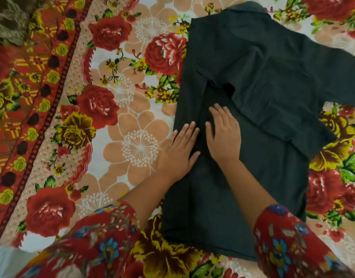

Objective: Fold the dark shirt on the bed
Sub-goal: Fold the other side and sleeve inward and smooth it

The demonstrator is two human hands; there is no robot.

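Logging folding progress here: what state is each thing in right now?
dark shirt: lying flat, partly folded; the side near the left hand is turned in, the far sleeve is spread out.
left hand: fingers straight, flat on the shirt's edge.
right hand: fingers straight, flat on the shirt.
bedsheet: spread under the shirt.

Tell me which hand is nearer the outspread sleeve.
Right. The right hand lies on the shirt, left of the sleeve; the left hand lies farther, at the shirt's left edge.

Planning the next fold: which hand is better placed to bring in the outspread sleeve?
The right hand, probably: it rests flat on the dark fabric shirt nearer that sleeve, while the left hand lies at the opposite, already folded edge.
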